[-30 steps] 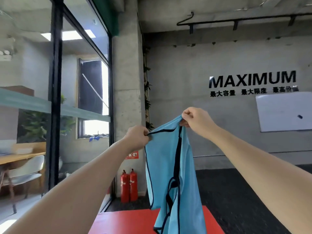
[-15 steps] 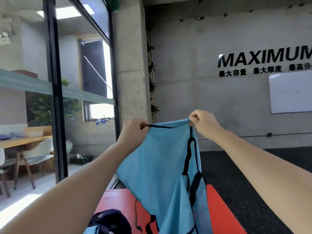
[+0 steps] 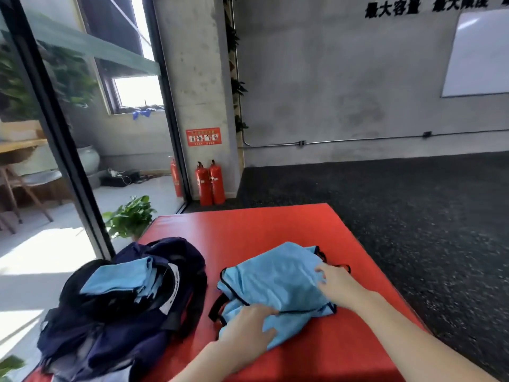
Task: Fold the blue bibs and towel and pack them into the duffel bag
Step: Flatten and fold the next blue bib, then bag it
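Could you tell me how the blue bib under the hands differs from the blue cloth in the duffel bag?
The bib lies on the red mat; the cloth sits in the open duffel bag.
The bib has both hands on it, left hand and right hand; the cloth is untouched.
The bib shows black trim; the cloth shows none.
Both are the same light blue.

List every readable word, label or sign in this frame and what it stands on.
"最大容量" on the concrete wall, black lettering at the top edge.
A second Chinese group right of it: too blurred to read.
Red sign on the concrete pillar: text too small.
White strip on the duffel bag: unreadable.
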Available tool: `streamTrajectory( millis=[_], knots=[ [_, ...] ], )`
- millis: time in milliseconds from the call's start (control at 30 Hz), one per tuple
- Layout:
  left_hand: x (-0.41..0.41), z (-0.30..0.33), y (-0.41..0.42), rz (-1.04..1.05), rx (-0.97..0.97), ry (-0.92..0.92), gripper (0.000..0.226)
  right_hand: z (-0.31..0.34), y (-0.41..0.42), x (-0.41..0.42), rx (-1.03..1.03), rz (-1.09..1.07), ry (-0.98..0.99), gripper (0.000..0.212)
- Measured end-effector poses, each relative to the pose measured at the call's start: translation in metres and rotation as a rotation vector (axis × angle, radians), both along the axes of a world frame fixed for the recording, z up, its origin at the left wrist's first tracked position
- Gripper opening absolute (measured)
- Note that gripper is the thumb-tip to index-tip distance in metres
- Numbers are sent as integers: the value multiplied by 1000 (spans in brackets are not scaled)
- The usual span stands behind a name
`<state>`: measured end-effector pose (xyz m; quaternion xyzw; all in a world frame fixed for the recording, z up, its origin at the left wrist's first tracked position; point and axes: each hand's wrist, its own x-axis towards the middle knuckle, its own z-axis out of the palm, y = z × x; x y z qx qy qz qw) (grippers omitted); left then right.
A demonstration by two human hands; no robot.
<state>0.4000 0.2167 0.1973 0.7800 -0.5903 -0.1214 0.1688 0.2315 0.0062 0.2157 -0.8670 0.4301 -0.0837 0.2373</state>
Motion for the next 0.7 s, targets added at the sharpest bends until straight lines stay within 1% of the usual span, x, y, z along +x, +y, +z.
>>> streamTrajectory(
  millis=[67, 167, 233, 333, 367, 433, 467, 533, 600, 667, 700],
  knots=[
    [-2, -13, -1, 11, -54, 23, 46, -26, 13, 3, 21, -21, -45, 36],
    [-1, -28, -5, 56, -110, 77, 42, -49, 27, 10, 13, -26, -137, 22],
    [1, -34, -11, 26, -49, 41, 44, -48, 31, 15, -37, 15, -154, 20],
    [2, -31, -18, -45, 75, -103, 49, -30, 40, 22, 3, 113, -233, 13],
    [3, -30, -20, -51, 95, -121, 49, -25, 44, 24, 21, 165, -218, 10],
    [9, -33, -22, -47, 105, -134, 42, -25, 52, 24, 51, 287, -121, 7],
    [13, -37, -21, -44, 113, -144, 37, -29, 56, 24, 56, 346, -61, 10],
    [23, -44, -20, -39, 117, -140, 28, -39, 62, 25, 66, 443, 63, 29],
    [30, -48, -19, -42, 93, -81, 16, -47, 63, 30, 46, 477, 138, 38],
    [32, -47, -18, -11, 43, 17, 9, -51, 64, 34, -4, 480, 120, 32],
    [33, -44, -17, 33, 9, 96, 9, -52, 64, 35, -41, 474, 89, 30]
  ],
)
